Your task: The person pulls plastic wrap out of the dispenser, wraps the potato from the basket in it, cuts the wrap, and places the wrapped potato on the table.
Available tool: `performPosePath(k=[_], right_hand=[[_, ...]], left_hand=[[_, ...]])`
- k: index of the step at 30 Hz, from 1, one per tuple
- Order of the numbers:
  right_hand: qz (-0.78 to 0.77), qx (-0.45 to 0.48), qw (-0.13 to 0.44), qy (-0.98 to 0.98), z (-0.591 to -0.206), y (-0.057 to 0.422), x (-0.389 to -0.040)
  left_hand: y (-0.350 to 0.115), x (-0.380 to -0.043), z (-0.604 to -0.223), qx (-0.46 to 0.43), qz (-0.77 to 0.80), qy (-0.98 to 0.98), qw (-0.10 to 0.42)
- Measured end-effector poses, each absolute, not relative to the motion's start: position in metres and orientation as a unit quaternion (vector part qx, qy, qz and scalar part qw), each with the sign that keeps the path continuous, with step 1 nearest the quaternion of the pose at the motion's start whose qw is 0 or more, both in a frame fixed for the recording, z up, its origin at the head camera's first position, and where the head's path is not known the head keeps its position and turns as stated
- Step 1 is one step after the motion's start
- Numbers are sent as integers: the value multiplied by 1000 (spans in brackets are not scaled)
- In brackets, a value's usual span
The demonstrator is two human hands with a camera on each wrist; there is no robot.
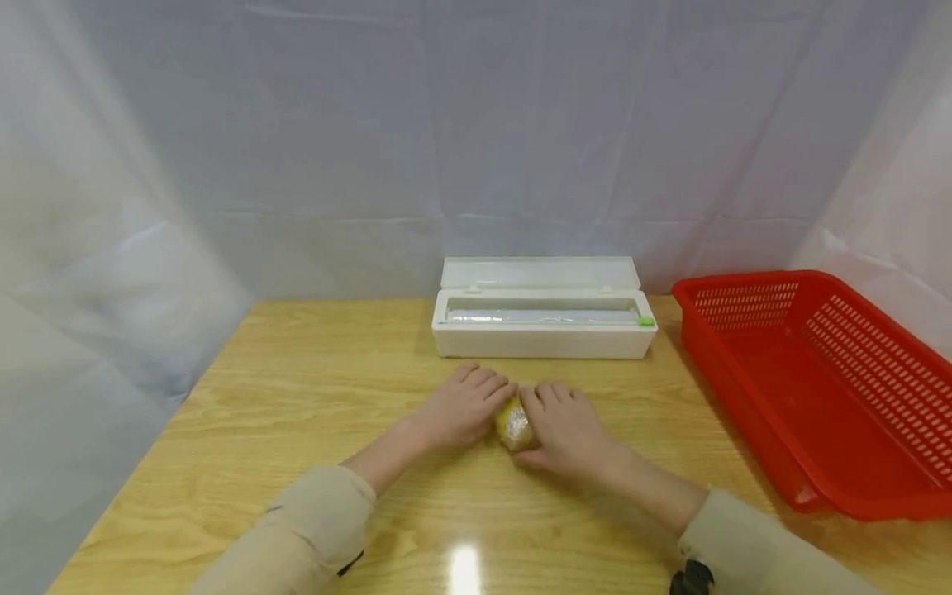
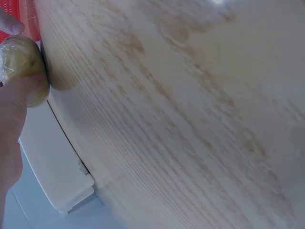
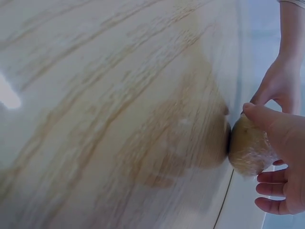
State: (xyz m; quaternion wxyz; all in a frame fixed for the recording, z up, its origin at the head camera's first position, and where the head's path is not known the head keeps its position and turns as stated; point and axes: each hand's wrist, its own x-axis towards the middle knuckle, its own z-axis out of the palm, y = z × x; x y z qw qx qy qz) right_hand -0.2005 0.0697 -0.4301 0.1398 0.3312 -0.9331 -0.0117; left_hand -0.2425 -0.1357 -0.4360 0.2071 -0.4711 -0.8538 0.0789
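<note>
A potato (image 1: 515,426) wrapped in clear cling film lies on the wooden table between both hands. My left hand (image 1: 467,405) grips its left end; in the left wrist view that thumb presses against the potato (image 2: 23,59). From the right, my right hand (image 1: 568,434) holds it, with the thumb across one side and the fingers round the other in the right wrist view. Wrinkled film shows on the potato (image 3: 248,150) there. Just behind the hands stands a white cling film dispenser (image 1: 546,343), lid raised, a roll inside and a green slider (image 1: 645,321) at its right end.
A red plastic basket (image 1: 773,446) with slotted walls stands at the table's right side. The wooden table (image 1: 320,372) extends to the left of the hands. White sheeting (image 1: 335,149) hangs behind the table and at its sides.
</note>
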Motion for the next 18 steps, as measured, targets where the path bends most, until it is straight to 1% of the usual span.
performPosePath(k=[5, 11, 14, 18], right_hand=[[-33, 342, 174, -923, -435, 72, -202], [-46, 336, 169, -925, -440, 73, -203], [-54, 337, 184, -922, -441, 74, -203], [-71, 361, 233, -900, -439, 73, -202]], left_hand=[[-132, -247, -440, -479, 111, -840, 230], [-128, -250, -443, -492, 133, -820, 261], [-126, -251, -442, -496, 137, -817, 261], [-125, -253, -441, -496, 137, -820, 250]])
